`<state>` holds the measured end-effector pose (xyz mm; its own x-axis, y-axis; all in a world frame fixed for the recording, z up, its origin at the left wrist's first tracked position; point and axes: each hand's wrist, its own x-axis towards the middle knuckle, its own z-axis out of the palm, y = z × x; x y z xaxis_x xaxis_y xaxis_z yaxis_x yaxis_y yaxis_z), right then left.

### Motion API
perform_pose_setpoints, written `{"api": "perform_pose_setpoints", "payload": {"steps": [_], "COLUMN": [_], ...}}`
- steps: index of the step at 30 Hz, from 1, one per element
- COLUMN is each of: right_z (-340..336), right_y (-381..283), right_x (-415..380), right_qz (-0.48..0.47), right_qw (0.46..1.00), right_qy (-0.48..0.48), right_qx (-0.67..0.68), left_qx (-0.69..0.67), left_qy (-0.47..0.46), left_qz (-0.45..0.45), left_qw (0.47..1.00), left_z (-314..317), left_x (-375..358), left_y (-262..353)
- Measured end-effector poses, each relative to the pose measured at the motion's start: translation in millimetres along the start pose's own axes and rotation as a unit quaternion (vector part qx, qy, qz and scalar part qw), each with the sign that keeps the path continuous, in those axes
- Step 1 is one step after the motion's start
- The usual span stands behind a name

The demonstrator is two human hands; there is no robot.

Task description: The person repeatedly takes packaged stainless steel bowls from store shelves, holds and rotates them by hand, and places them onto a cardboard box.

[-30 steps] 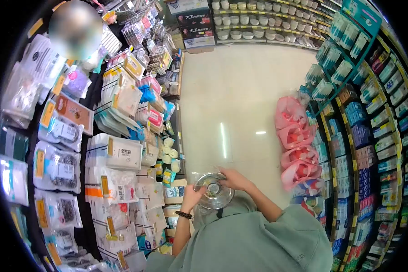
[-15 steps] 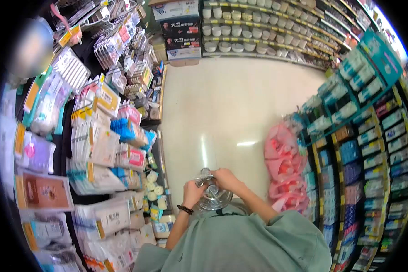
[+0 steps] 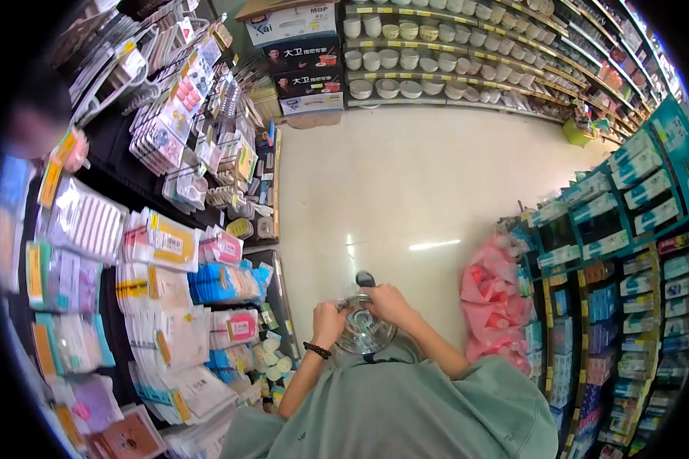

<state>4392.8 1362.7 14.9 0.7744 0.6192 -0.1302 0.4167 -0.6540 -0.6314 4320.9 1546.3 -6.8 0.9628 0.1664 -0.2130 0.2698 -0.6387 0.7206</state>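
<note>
Close to my body I hold a clear, round, shiny vessel (image 3: pixel 362 333), glass or plastic; its exact kind I cannot make out. My left hand (image 3: pixel 329 324), with a dark beaded bracelet on its wrist, is closed at the vessel's upper left edge. On the opposite side my right hand (image 3: pixel 389 305) has its fingers closed over the upper right edge. A small dark rounded part (image 3: pixel 365 280) sticks out just beyond my right fingertips. Where the fingertips meet the vessel, detail is too small to see.
Packaged goods (image 3: pixel 168 321) hang along the left rack. Pink bags (image 3: pixel 494 298) and shelves of boxed goods (image 3: pixel 601 298) line the right. Ahead lie pale floor (image 3: pixel 375 176), stacked mop boxes (image 3: pixel 306 57) and shelves of bowls (image 3: pixel 409 89). Part of a person (image 3: pixel 34 115) shows blurred at far left.
The left rack and right shelves have shifted down in view, as if I moved forward. Both hands stay on the vessel. The dark rounded part now shows more plainly beyond my right fingers.
</note>
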Motion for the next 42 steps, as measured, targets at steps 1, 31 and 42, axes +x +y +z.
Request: {"api": "perform_pose_setpoints", "payload": {"steps": [1,31,42], "right_z": [-3,-221,-359], "right_y": [5,193,234], "right_x": [18,584,828], "right_qz": [0.005,0.023,0.044], "right_qw": [1.000,0.998,0.995], "right_qy": [-0.008,-0.048,-0.078], "right_qx": [-0.001,-0.022,0.048], "left_qx": [0.002,-0.030,-0.130], "left_qy": [0.006,-0.027,-0.100], "left_qz": [0.000,-0.064,0.046], "left_qw": [1.000,0.997,0.985], "left_z": [-1,-102,-175], "left_x": [17,623,903], "left_y": [-3,72,78]}}
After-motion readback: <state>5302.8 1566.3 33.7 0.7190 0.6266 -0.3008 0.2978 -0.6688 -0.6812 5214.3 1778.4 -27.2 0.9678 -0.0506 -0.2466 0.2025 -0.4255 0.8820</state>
